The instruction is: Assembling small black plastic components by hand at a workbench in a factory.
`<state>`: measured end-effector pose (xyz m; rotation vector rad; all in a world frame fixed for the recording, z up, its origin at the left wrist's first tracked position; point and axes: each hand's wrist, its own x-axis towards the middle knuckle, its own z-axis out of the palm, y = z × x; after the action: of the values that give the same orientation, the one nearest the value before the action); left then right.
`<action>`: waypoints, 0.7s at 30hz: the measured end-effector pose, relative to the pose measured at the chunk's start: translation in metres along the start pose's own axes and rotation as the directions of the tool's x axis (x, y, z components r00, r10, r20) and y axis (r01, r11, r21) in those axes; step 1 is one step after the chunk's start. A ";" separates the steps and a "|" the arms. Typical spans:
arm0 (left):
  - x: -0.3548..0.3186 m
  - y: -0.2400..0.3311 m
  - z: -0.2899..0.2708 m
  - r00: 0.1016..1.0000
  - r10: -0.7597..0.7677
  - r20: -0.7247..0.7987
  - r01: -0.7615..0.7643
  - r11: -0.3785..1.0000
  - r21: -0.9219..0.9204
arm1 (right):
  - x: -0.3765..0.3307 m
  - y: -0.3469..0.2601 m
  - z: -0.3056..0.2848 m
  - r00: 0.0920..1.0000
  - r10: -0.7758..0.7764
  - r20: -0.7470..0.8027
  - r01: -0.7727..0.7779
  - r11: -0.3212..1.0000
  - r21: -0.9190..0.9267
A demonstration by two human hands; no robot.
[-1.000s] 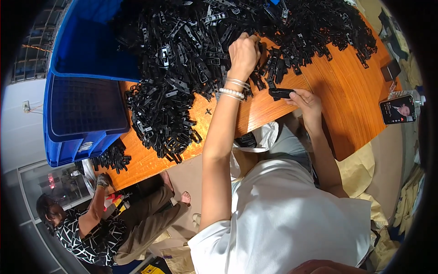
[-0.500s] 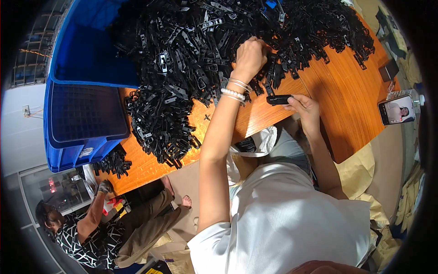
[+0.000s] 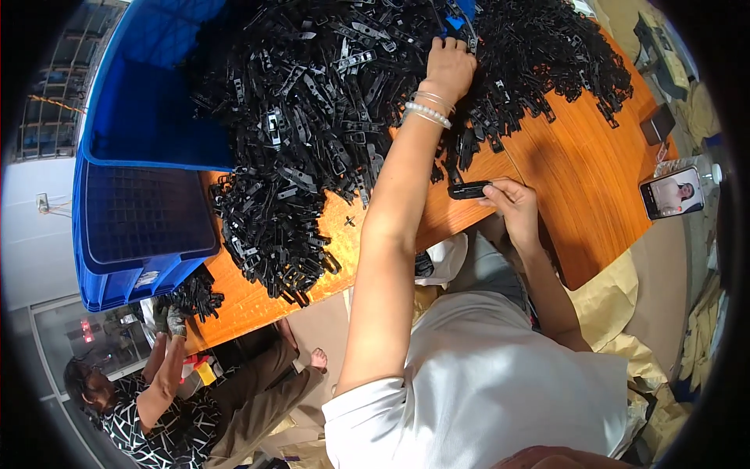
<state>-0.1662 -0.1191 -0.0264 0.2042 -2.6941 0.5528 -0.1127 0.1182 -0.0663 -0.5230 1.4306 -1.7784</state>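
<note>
My left hand [image 3: 451,69], a bead bracelet on its wrist, reaches over the big heap of black plastic clips [image 3: 312,86]. Its fingers are curled down at the heap close to a blue piece [image 3: 455,22], and whatever they grip is hidden. Lower down, just beyond the table's near edge, my right hand [image 3: 516,209] pinches one long black plastic clip [image 3: 469,190] between thumb and fingers. That clip lies roughly level, pointing left.
Blue crates [image 3: 148,211] stand at the left on the wooden table [image 3: 578,180]. A phone [image 3: 672,194] leans by a clear bottle at the right edge. At the lower left a person [image 3: 148,399] in gloves handles a smaller clip pile [image 3: 195,297].
My left hand has moved farther up the heap, toward the blue piece. My right hand still holds the clip, slightly lower in view. The other person's second gloved hand now shows.
</note>
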 end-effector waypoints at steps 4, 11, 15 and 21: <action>-0.008 0.011 -0.012 0.991 0.046 0.129 -0.038 0.997 -0.063 | -0.001 0.000 -0.004 0.999 0.015 -0.040 -0.015 1.000 0.003; -0.052 0.013 -0.031 0.951 -0.241 -0.195 0.117 0.861 -0.495 | 0.000 -0.002 -0.001 1.000 -0.001 -0.030 0.001 1.000 0.005; -0.064 0.014 -0.046 0.599 -0.747 -0.290 0.275 0.531 -0.801 | 0.000 -0.001 0.000 0.999 0.000 -0.045 0.001 1.000 0.029; -0.091 -0.006 -0.076 0.425 -0.822 0.379 -0.087 -0.454 -0.887 | 0.000 -0.004 -0.003 0.999 0.016 -0.036 -0.016 1.000 -0.013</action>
<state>-0.0555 -0.0873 0.0045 0.5978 -1.0956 -1.6325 -0.1160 0.1203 -0.0630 -0.4879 1.4682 -1.7746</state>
